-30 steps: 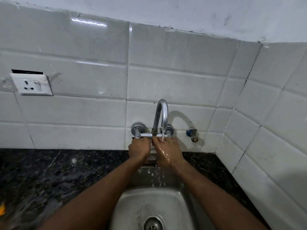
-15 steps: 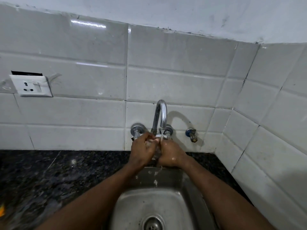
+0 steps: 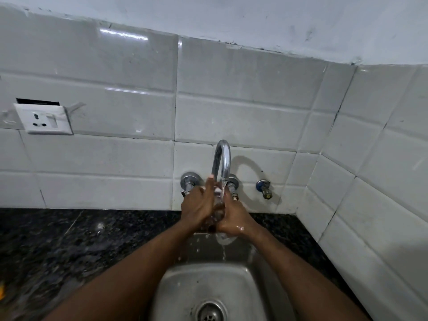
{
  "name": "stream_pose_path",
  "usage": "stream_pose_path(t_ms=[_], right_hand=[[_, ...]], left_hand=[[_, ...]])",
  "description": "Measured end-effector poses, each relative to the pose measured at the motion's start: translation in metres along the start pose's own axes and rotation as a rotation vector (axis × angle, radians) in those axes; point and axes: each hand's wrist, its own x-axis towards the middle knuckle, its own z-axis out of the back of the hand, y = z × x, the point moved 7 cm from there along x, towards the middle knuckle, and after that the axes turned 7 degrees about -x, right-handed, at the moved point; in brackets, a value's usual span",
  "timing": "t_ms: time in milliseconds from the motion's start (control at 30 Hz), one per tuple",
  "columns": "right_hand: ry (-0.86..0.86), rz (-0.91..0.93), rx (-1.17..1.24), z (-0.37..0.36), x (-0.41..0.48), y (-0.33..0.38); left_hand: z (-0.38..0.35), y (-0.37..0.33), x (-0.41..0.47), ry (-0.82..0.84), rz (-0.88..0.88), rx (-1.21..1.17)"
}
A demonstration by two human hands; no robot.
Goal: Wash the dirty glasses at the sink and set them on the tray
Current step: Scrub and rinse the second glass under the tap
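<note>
1. The glass point(image 3: 218, 210) sits under the tap point(image 3: 222, 158), over the far end of the sink point(image 3: 208, 286), with water running over it.
2. The right hand point(image 3: 232, 218) wraps its lower part; the left hand point(image 3: 199, 205) presses flat on its left side.
3. Wet glass is likely slippery and fragile, so take hold round the body, not the rim.
4. No tray is in view.

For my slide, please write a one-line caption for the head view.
Both hands, left hand and right hand, rub together under the running tap above the steel sink.
</note>
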Motion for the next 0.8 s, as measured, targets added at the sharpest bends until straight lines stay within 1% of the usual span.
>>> stream_pose_path(t_ms=[67,100,200,233,267,367,400,433,533,567,600,667,700,733,800], right_hand=[[-0.054,-0.056,0.080,0.003,-0.007,-0.013],[-0.100,-0.086,0.096,0.005,-0.010,-0.018],[-0.313,-0.183,0.142,0.010,-0.013,-0.028],[-0.345,-0.198,0.158,0.009,-0.014,-0.028],[-0.323,-0.183,0.159,0.005,-0.013,-0.024],[-0.149,-0.089,0.084,-0.013,-0.009,-0.012],[-0.151,-0.082,0.080,-0.013,-0.010,-0.011],[-0.198,-0.083,0.087,-0.010,-0.010,-0.011],[-0.468,-0.169,0.098,0.008,-0.017,-0.016],[-0.498,-0.186,0.096,0.010,-0.019,-0.016],[-0.467,-0.164,0.069,0.010,-0.019,-0.013],[-0.327,-0.037,-0.053,0.005,-0.016,-0.003],[-0.295,0.014,-0.104,0.005,-0.016,0.002],[-0.303,0.021,-0.135,0.006,-0.015,0.002],[-0.386,-0.020,-0.155,0.017,-0.018,0.001]], left_hand=[[0.004,0.021,0.005,0.003,0.177,-0.124],[0.005,0.030,0.004,0.008,0.237,-0.158],[0.009,0.048,0.001,0.024,0.318,-0.197],[0.009,0.050,-0.002,0.042,0.336,-0.212],[0.008,0.051,-0.004,0.063,0.356,-0.222],[0.009,0.057,-0.009,0.071,0.392,-0.222],[0.010,0.060,-0.009,0.066,0.395,-0.221],[0.011,0.062,-0.009,0.073,0.400,-0.234],[0.010,0.068,-0.012,0.117,0.462,-0.321],[0.010,0.070,-0.013,0.125,0.482,-0.322],[0.009,0.073,-0.013,0.137,0.492,-0.311],[0.007,0.076,-0.012,0.163,0.492,-0.287],[0.006,0.079,-0.012,0.174,0.497,-0.276],[0.004,0.081,-0.013,0.184,0.514,-0.273],[0.001,0.086,-0.016,0.203,0.554,-0.274]])
